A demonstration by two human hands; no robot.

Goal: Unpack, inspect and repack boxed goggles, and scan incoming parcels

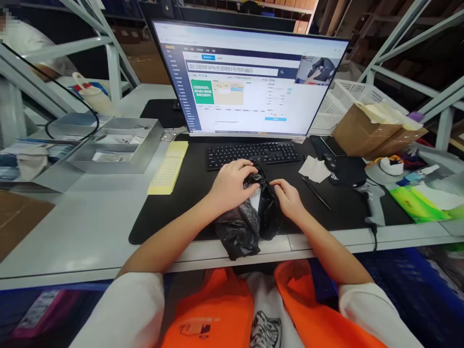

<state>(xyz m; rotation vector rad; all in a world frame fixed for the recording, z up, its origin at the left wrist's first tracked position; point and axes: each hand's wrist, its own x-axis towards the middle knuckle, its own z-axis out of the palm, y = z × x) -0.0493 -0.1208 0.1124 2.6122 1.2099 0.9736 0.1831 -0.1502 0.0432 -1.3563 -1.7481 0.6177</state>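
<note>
A crumpled black plastic bag (242,227) lies on the black desk mat (166,212) just in front of the keyboard (253,153). My left hand (232,186) is closed on the bag's upper end. My right hand (288,195) pinches the bag's right edge. A bit of white shows inside the bag's opening between the two hands; what it is cannot be made out.
A large monitor (250,77) stands behind the keyboard. A yellow label pad (168,169) and metal trays (116,145) lie to the left. White paper (314,169), a pen (316,192), a barcode scanner (373,203), cardboard boxes (366,130) and a white basket (344,96) sit to the right.
</note>
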